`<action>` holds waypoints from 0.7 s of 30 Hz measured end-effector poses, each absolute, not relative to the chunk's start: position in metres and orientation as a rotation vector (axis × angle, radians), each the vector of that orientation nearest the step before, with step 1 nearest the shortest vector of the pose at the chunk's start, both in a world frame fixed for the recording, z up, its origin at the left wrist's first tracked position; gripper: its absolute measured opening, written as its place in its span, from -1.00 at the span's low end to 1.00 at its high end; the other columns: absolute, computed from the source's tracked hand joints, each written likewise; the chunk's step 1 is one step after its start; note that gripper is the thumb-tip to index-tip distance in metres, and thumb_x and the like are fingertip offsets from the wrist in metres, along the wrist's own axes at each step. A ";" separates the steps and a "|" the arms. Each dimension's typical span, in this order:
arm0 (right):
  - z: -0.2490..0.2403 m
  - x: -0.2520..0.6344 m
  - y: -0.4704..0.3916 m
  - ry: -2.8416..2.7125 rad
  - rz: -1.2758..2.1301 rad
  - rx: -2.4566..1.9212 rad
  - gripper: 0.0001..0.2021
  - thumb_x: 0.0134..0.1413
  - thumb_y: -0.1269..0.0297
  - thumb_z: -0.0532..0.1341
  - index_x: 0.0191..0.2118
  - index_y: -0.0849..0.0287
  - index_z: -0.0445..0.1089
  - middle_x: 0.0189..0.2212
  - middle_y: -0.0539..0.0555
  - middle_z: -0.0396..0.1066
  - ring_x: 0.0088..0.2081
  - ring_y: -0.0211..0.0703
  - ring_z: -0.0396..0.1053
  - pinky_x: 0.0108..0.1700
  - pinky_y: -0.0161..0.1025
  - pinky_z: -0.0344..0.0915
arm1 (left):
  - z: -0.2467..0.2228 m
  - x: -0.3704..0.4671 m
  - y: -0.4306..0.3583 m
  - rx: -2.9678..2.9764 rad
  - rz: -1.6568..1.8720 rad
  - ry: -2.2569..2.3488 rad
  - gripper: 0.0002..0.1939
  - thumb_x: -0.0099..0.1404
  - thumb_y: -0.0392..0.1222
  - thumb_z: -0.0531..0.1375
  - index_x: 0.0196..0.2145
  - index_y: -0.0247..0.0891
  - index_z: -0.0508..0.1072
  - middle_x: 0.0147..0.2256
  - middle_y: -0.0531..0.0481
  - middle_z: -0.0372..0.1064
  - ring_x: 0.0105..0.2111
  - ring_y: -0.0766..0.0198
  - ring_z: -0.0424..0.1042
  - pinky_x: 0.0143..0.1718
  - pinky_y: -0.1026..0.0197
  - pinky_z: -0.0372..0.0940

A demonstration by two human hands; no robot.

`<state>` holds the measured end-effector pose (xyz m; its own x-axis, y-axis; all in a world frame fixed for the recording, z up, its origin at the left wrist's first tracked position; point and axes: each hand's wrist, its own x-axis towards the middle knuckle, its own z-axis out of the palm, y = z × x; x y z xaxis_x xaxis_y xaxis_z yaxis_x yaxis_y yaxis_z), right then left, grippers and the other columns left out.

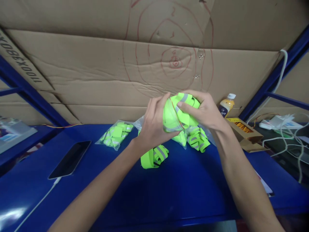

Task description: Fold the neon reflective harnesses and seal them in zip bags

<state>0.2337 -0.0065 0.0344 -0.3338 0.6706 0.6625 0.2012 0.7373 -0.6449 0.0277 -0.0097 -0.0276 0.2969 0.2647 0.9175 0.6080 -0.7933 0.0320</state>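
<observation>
Both hands hold a clear bag (171, 117) with bright yellow-green straps (187, 120) that carry grey reflective stripes; a thin red line crosses the bag. My left hand (154, 120) is wrapped round the bag's left side. On the right, my right hand (202, 108) grips the straps, its thumb pressed on a grey stripe. Below the hands, a loose coil of the same strap (154, 157) lies on the blue table (149, 196). Another folded bundle (199, 139) rests to the right, and a bagged one (117, 133) to the left.
A dark phone (70, 160) with a white cable lies at the left. At the right stand an orange drink bottle (227, 105) and an open cardboard box (246, 132), with tangled white cables (287, 138) beyond. Cardboard (96, 71) with red circles backs the table.
</observation>
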 end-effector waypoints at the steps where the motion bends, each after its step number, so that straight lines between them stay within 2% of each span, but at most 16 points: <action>1: 0.035 0.233 -0.006 -1.901 0.503 -0.673 -0.70 0.13 0.09 0.48 -0.14 0.15 0.55 -0.23 0.00 0.54 -0.21 -0.14 0.43 -0.16 -0.22 0.34 | -0.028 0.029 -0.009 -2.233 -1.472 -0.791 0.07 0.24 0.26 0.47 0.47 -0.26 0.11 0.24 -0.39 0.37 0.21 -0.23 0.41 0.26 -0.24 0.36; 5: 0.035 0.226 -0.011 -1.922 0.282 -0.715 -0.71 0.17 0.09 0.46 -0.24 0.14 0.41 -0.36 -0.06 0.44 -0.31 -0.21 0.34 -0.23 -0.23 0.24 | -0.024 0.033 -0.007 -2.184 -1.369 -0.839 0.08 0.31 0.33 0.38 0.51 -0.30 0.06 0.25 -0.40 0.38 0.21 -0.28 0.41 0.23 -0.26 0.33; 8: 0.035 0.220 -0.017 -1.912 0.219 -0.714 -0.69 0.22 0.09 0.43 -0.33 0.11 0.35 -0.46 -0.09 0.35 -0.39 -0.24 0.28 -0.31 -0.23 0.18 | -0.017 0.029 -0.011 -2.219 -1.360 -0.818 0.05 0.33 0.38 0.34 0.51 -0.24 0.08 0.31 -0.35 0.36 0.23 -0.27 0.42 0.24 -0.24 0.29; 11: 0.037 0.217 -0.022 -1.824 0.205 -0.674 -0.72 0.23 0.12 0.44 -0.34 0.09 0.37 -0.46 -0.08 0.34 -0.40 -0.23 0.28 -0.34 -0.23 0.21 | -0.006 0.022 -0.018 -2.113 -1.369 -0.894 0.08 0.27 0.46 0.35 0.48 -0.24 0.16 0.31 -0.37 0.37 0.22 -0.33 0.42 0.24 -0.30 0.26; 13: 0.039 0.218 -0.025 -1.744 0.220 -0.622 -0.77 0.24 0.14 0.45 -0.26 0.08 0.42 -0.37 -0.05 0.41 -0.35 -0.22 0.33 -0.29 -0.21 0.28 | 0.001 0.018 -0.022 -1.997 -1.322 -0.953 0.06 0.21 0.50 0.37 0.38 -0.30 0.27 0.21 -0.42 0.44 0.16 -0.39 0.44 0.16 -0.34 0.29; 15: 0.040 0.219 -0.026 -1.710 0.240 -0.554 -0.80 0.26 0.17 0.45 -0.13 0.08 0.47 -0.23 -0.01 0.49 -0.26 -0.20 0.40 -0.21 -0.20 0.35 | 0.005 0.017 -0.024 -1.954 -1.254 -0.959 -0.02 0.20 0.48 0.38 0.27 -0.33 0.36 0.08 -0.43 0.50 0.07 -0.38 0.48 0.04 -0.31 0.34; 17: 0.038 0.218 -0.025 -1.719 0.242 -0.505 -0.81 0.28 0.21 0.44 -0.08 0.08 0.51 -0.16 0.00 0.54 -0.21 -0.20 0.44 -0.15 -0.21 0.37 | 0.004 0.018 -0.025 -1.971 -1.235 -0.942 -0.12 0.23 0.42 0.39 0.23 -0.30 0.37 -0.01 -0.35 0.52 0.00 -0.28 0.51 -0.03 -0.24 0.37; 19: 0.034 0.215 -0.022 -1.737 0.229 -0.516 -0.89 0.31 0.23 0.42 -0.18 0.11 0.52 -0.27 -0.02 0.54 -0.24 -0.22 0.45 -0.17 -0.23 0.36 | 0.001 0.021 -0.023 -2.005 -1.247 -0.919 -0.15 0.24 0.36 0.41 0.24 -0.26 0.35 -0.03 -0.28 0.51 -0.02 -0.22 0.53 -0.05 -0.18 0.39; 21: 0.029 0.210 -0.018 -1.749 0.221 -0.552 -0.84 0.34 0.22 0.38 -0.29 0.13 0.50 -0.38 -0.05 0.49 -0.30 -0.22 0.44 -0.21 -0.24 0.33 | -0.004 0.024 -0.021 -2.039 -1.259 -0.927 -0.17 0.22 0.28 0.42 0.25 -0.25 0.33 -0.04 -0.26 0.49 -0.02 -0.22 0.53 -0.06 -0.16 0.40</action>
<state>0.2104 -0.0183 0.0290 -0.1597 0.4756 0.8650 0.2451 0.8680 -0.4319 0.0238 -0.0213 -0.0038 0.3187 0.2613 0.9111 0.7923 -0.6011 -0.1048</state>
